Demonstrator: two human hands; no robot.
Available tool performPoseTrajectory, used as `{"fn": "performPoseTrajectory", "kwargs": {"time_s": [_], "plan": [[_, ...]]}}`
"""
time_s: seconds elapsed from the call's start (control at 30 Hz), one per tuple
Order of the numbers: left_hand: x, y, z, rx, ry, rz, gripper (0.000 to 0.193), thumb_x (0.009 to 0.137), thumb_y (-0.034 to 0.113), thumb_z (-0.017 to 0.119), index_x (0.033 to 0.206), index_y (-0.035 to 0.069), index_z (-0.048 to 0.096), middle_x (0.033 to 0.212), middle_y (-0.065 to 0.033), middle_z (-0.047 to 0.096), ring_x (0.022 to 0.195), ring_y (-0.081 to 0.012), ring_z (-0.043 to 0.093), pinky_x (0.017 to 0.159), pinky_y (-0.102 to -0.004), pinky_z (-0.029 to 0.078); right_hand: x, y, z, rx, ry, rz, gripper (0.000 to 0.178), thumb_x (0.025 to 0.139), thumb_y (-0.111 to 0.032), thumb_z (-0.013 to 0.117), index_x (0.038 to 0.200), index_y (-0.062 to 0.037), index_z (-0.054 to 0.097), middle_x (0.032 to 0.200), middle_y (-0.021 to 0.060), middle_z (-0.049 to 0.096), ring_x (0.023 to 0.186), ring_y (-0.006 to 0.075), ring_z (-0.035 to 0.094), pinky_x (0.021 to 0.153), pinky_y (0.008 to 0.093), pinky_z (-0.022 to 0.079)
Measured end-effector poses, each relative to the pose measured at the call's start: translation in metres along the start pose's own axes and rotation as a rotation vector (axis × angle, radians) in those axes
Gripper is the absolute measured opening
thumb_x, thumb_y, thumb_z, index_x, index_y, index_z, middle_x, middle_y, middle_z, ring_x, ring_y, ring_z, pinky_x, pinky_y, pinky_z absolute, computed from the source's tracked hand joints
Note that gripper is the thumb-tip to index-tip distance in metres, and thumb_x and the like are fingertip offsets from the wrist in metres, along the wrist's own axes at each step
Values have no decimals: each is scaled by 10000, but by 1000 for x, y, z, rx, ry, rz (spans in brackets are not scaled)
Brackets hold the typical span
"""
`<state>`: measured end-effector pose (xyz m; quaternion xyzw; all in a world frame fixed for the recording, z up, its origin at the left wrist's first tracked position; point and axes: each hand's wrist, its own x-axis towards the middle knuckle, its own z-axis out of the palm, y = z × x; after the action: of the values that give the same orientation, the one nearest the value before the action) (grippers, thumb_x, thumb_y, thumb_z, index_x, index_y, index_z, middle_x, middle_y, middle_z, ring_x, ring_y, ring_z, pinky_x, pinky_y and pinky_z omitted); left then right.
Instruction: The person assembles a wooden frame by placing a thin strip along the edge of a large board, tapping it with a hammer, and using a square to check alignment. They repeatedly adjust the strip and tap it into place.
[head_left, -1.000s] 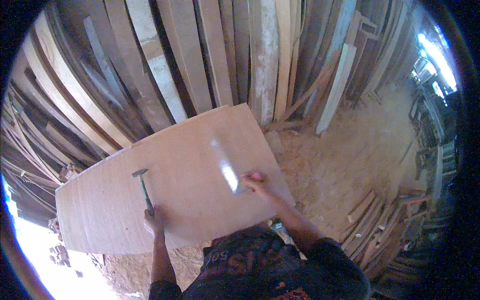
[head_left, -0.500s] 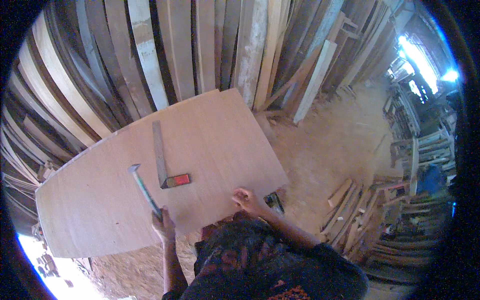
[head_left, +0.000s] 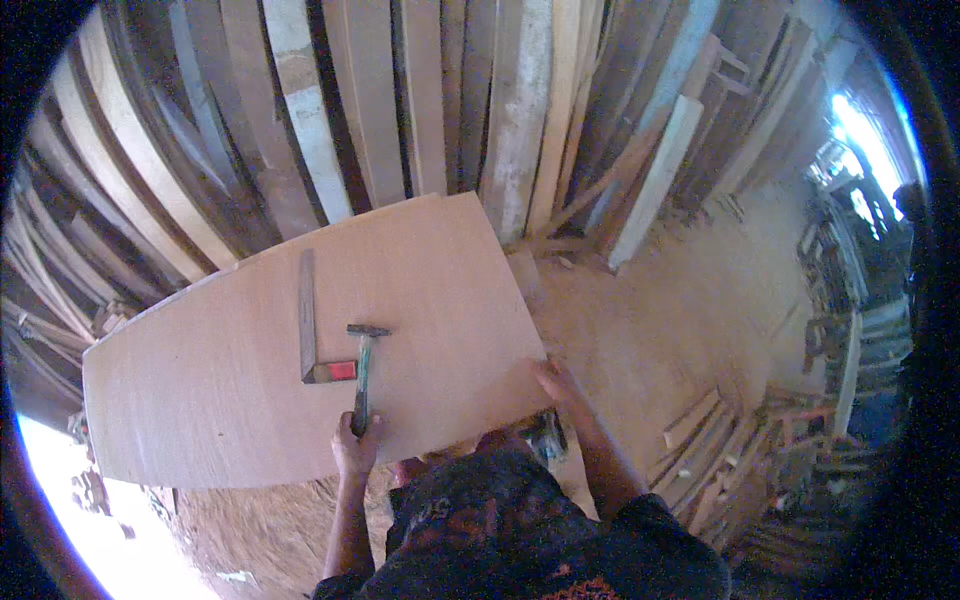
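Note:
My left hand (head_left: 357, 441) is closed round the lower grip of a hammer (head_left: 363, 372) with a greenish handle. The hammer's dark head points away from me, over a large pale brown wooden panel (head_left: 230, 400). Just left of the hammer, a try square (head_left: 307, 315) lies on the panel, its long blade pointing to the far side and its stock red and dark. At the panel's right edge, near its close corner, is my right hand (head_left: 558, 382). It is blurred, so whether its fingers grip the edge is unclear.
Many upright planks (head_left: 375, 110) line the far side behind the panel. On the right, loose wood offcuts (head_left: 700, 440) lie on the brown floor (head_left: 690, 300), with stacked timber (head_left: 835, 460) beyond them. A dark object (head_left: 546, 437) shows under the panel's near right corner.
The hammer has swung right, from left of the try square to beside its red stock. My right hand has moved right, from over the panel to its edge. The view has shifted slightly.

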<state>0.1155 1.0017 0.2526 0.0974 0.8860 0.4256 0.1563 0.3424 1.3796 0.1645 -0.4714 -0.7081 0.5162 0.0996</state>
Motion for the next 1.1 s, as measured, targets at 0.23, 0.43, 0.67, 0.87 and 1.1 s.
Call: {"fn": "performPoseTrajectory", "kwargs": {"time_s": [0.23,0.43,0.67,0.87,1.1], "plan": [[-30,15,10,189,196,-84,348,857,317,754,1017,32,634,792,-157,652,750,-350,653,714,-455,524,35,-16,-7,508,-669,392,462,866,-290,787,1235,-33,679,1139,77,712,990,196,668,863,359,540],[-80,-10,55,354,664,-133,608,874,328,759,1338,44,486,1293,-213,545,1180,-417,546,954,-498,471,30,-20,5,346,-689,240,432,853,-297,792,1192,-47,696,1111,78,718,996,229,666,875,382,529],[-116,-50,158,-883,85,-446,658,957,399,681,1448,100,359,1320,-143,502,1108,-312,571,885,-473,545,43,10,26,467,-649,119,315,854,-268,778,1090,-70,716,1067,67,720,1001,200,656,879,379,513],[-95,-7,181,-1124,154,-603,556,975,323,670,1373,50,395,1261,-168,551,1182,-347,552,959,-534,527,62,47,21,434,-737,146,310,860,-199,747,1140,-74,695,1113,43,711,1029,184,649,889,366,511],[-93,-23,192,-1393,210,-735,647,939,373,721,1393,99,350,1278,-163,542,1179,-341,563,941,-547,533,87,101,50,379,-701,-4,393,873,-251,735,1213,-62,679,1192,76,692,1112,212,634,963,396,499]]}}
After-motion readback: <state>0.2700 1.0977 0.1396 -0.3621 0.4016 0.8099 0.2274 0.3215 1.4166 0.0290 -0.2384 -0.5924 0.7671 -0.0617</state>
